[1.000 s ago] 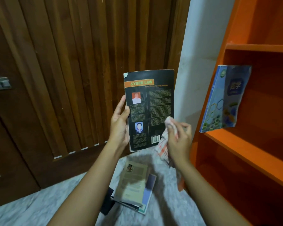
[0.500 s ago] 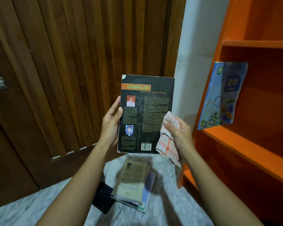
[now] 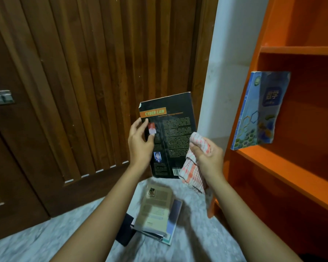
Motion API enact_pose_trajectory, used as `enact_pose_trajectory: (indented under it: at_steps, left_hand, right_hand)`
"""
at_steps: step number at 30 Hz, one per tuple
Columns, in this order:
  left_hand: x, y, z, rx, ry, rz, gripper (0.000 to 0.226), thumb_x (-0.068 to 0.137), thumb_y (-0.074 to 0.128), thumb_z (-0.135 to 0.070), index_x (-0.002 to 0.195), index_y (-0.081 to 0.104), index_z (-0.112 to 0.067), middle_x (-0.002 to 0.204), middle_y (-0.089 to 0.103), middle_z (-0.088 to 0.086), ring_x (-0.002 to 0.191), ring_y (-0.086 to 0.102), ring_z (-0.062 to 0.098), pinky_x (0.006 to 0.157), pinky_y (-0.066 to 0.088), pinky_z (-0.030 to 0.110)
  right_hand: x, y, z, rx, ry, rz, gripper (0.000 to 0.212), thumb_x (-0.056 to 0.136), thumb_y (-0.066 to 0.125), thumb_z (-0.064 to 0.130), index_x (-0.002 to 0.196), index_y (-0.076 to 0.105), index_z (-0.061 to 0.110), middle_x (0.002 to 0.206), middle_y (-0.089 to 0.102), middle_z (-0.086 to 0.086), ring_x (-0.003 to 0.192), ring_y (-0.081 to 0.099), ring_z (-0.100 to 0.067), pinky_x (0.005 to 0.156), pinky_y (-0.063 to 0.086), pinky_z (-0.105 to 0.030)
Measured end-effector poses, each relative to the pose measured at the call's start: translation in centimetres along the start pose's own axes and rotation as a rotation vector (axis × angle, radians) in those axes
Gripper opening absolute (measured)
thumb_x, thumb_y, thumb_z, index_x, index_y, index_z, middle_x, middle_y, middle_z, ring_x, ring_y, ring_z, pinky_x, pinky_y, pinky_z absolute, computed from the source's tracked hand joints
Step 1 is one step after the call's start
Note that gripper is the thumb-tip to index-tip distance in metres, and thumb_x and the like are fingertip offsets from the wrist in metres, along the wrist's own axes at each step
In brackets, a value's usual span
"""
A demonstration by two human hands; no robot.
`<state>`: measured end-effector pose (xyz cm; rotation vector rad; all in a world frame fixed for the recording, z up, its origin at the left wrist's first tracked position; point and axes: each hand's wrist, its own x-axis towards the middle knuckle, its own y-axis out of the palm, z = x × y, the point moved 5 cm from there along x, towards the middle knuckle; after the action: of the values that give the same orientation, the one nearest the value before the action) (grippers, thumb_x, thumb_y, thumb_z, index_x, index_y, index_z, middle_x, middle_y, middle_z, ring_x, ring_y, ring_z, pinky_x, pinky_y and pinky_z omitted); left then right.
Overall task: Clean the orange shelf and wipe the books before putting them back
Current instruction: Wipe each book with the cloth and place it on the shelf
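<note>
My left hand [image 3: 140,142] grips the left edge of a black book [image 3: 174,133] titled "CYBER LAW", held upright with its back cover facing me. My right hand [image 3: 206,157] grips a bunched red-and-white checked cloth [image 3: 195,167] against the book's lower right edge. A blue book [image 3: 257,112] leans upright on the orange shelf [image 3: 284,167] at the right. On the floor below my hands lies a small stack of books [image 3: 157,216].
A dark slatted wooden door [image 3: 83,82] with a metal latch [image 3: 0,97] fills the left. A white wall strip [image 3: 229,53] separates it from the shelf unit. The floor [image 3: 45,242] is pale marbled stone.
The book has tilted so its top leans left, and my left thumb now lies further across the cover. The cloth hand has slid to the book's right edge.
</note>
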<state>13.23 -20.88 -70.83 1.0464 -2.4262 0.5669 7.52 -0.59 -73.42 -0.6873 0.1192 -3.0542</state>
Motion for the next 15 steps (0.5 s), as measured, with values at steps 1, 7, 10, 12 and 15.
enact_pose_trajectory:
  at_steps: [1, 7, 10, 12, 15]
  left_hand:
    - [-0.3, 0.4, -0.7, 0.013, 0.026, 0.022, 0.045, 0.09, 0.06, -0.008, 0.134, 0.049, -0.01, 0.144, 0.041, 0.005, 0.133, 0.038, 0.016, 0.107, 0.033, 0.02]
    - [-1.7, 3.0, -4.0, -0.19, -0.017, 0.264, 0.073, 0.094, 0.053, -0.038, 0.148, 0.005, -0.039, 0.12, 0.041, -0.015, 0.098, 0.047, -0.004, 0.074, 0.044, 0.012]
    - [-1.7, 2.6, -4.0, -0.12, 0.004, 0.187, 0.078, 0.092, 0.054, -0.044, 0.147, -0.002, -0.043, 0.1, 0.048, -0.019, 0.088, 0.059, 0.004, 0.073, 0.054, 0.024]
    - [-1.8, 2.4, -3.7, -0.067, 0.007, 0.138, 0.072, 0.096, 0.047, -0.041, 0.148, -0.002, -0.037, 0.089, 0.058, -0.004, 0.076, 0.064, 0.012, 0.064, 0.055, 0.027]
    - [-1.9, 2.1, -3.7, -0.011, 0.039, 0.071, 0.065, 0.101, 0.038, -0.03, 0.15, -0.003, -0.02, 0.076, 0.057, 0.0, 0.064, 0.059, 0.009, 0.057, 0.051, 0.026]
  right_hand:
    - [-0.2, 0.1, 0.1, -0.054, -0.03, -0.003, 0.022, 0.08, 0.071, 0.018, 0.102, 0.07, 0.018, 0.095, 0.072, -0.001, 0.088, 0.066, -0.019, 0.081, 0.054, -0.039]
    - [-3.0, 1.2, 1.1, -0.338, -0.258, -0.008, 0.033, 0.078, 0.068, 0.01, 0.108, 0.069, 0.022, 0.093, 0.066, 0.007, 0.082, 0.063, -0.015, 0.073, 0.054, -0.037]
    - [-4.0, 1.9, 1.1, -0.474, -0.336, -0.01, 0.04, 0.072, 0.064, 0.01, 0.111, 0.067, 0.018, 0.094, 0.067, -0.001, 0.079, 0.064, -0.024, 0.064, 0.052, -0.034]
    - [-4.4, 2.4, 0.9, -0.511, -0.356, 0.007, 0.043, 0.07, 0.06, 0.016, 0.113, 0.067, 0.018, 0.095, 0.067, 0.0, 0.078, 0.064, -0.024, 0.062, 0.049, -0.032]
    - [-4.9, 3.1, 1.0, -0.512, -0.385, 0.052, 0.043, 0.072, 0.058, 0.019, 0.114, 0.065, 0.02, 0.094, 0.064, 0.002, 0.076, 0.063, -0.024, 0.06, 0.047, -0.032]
